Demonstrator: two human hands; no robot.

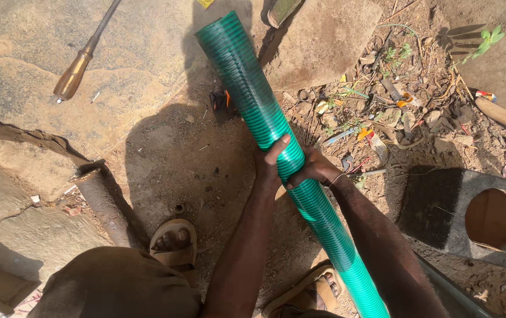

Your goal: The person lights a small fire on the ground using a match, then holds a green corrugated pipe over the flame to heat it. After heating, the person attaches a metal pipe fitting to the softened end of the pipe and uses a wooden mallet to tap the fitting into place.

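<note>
Green ribbed plastic hose (247,76), wide and corrugated along its whole length, runs slantwise from the top middle of the view down to the bottom right, lifted above the sandy dirt ground (176,153). Flat grey stone slabs (323,35) lie at the upper left and beside the hose's far end. At the right sits a dark concrete block with a round hole (491,218). A rusty metal pipe (102,203) lies at the left, near a foot in a tan sandal (173,238); a second sandalled foot shows under the hose at the bottom. A long tool with a brown wooden handle (76,73) rests on the upper left slab. Scraps of litter and dry leaves (382,118) are scattered to the right.

Both hands meet about midway along the hose. The left hand (270,165) is wrapped round it from the left side, fingers curling over the top. The right hand (317,168) clasps it from the right, just beside the left, fingers closed round the ribs. More hose stretches beyond the grip than below it.
</note>
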